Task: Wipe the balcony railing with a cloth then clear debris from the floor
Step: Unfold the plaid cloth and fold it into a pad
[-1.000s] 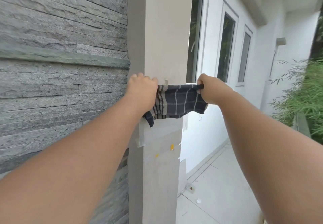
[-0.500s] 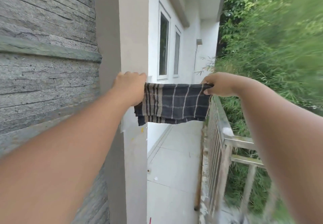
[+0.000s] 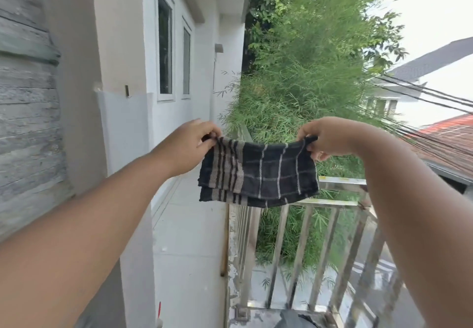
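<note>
A dark plaid cloth (image 3: 258, 174) with pale stripes hangs folded and stretched between my two hands, in the air above the balcony floor. My left hand (image 3: 186, 148) pinches its upper left corner and my right hand (image 3: 330, 138) pinches the upper right corner. The metal balcony railing (image 3: 335, 203) with vertical bars runs just behind and below the cloth, then turns along the balcony's right side into the distance. The cloth hides part of the top rail. Small specks of debris lie on the pale tiled floor (image 3: 189, 238).
A grey pillar (image 3: 120, 71) and a stone-clad wall (image 3: 25, 122) stand at the left. The white house wall with two windows (image 3: 165, 46) runs along the narrow balcony. Dense bamboo (image 3: 294, 84), cables and roofs lie beyond the railing.
The view has swung right, away from the pillar and toward the railing. Both hands carried the stretched cloth along, now over the railing corner instead of against the pillar.
</note>
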